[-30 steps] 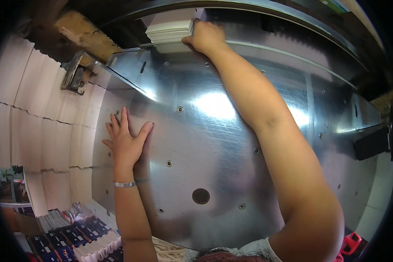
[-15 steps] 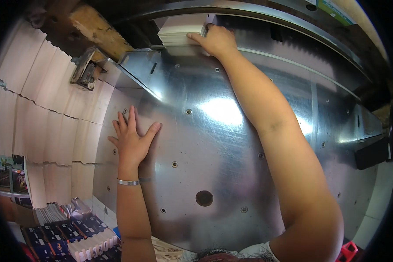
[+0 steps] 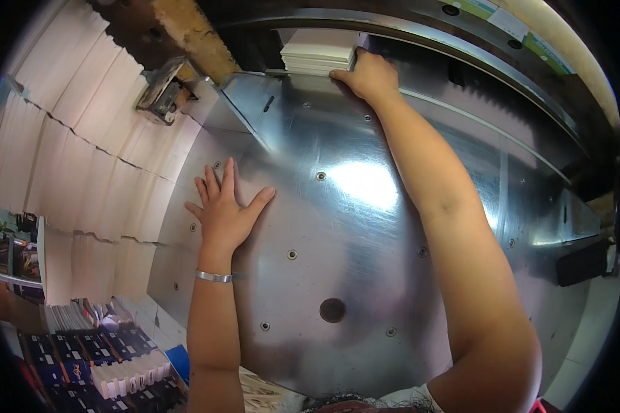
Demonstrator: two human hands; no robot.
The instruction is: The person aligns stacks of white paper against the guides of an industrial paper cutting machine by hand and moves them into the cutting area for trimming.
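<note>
- Left hand (image 3: 224,213): flat, fingers spread wide, palm down on the steel bench (image 3: 365,275), holding nothing.
- Right hand (image 3: 368,76): arm stretched to the far end, fingers pressed against the side of a white paper stack (image 3: 318,54).
- Stack sits at the bench's back edge, under the machine's overhead bar (image 3: 393,24).
- More white stacks (image 3: 83,151) lie left of the bench.

white paper stack (image 3: 318,52) | flat, squared | far table edge, under blade housing
</note>
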